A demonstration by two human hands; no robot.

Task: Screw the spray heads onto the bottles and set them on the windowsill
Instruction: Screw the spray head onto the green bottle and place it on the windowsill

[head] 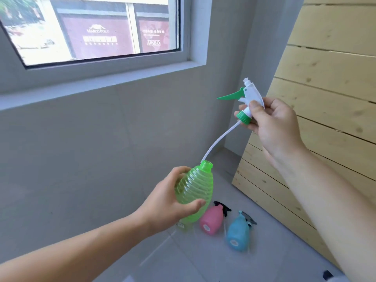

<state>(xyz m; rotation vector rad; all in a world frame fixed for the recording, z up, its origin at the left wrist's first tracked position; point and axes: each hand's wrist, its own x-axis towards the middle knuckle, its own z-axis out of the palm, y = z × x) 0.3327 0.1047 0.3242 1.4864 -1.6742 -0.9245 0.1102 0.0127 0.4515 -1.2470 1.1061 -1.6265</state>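
The left hand (162, 202) has its fingers (196, 204) wrapped around the ribbed belly of the green bottle (195, 190), holding it tilted with its open neck pointing up and away from the palm. The right hand (272, 123) pinches the white and green spray head (247, 98) between thumb and fingers (254, 105), closed on the body just above the green screw collar; the trigger juts out on the far side of those fingertips. From the collar the dip tube (218, 139) curves down, and its tip sits right at the bottle's mouth, apparently just entering, though whether it is inside cannot be told for sure. So the first joining looks to be at its start: the tube has yet to be fed in, the collar brought down and turned. Below the left hand's fingers, on the floor (203, 261), lie a pink bottle (211, 219) and a blue bottle (238, 234), each with a dark spray head at its neck; whether those are screwed tight is unclear. The windowsill (97, 86), well above both hands, carries no bottle, so all the placing appears to remain.
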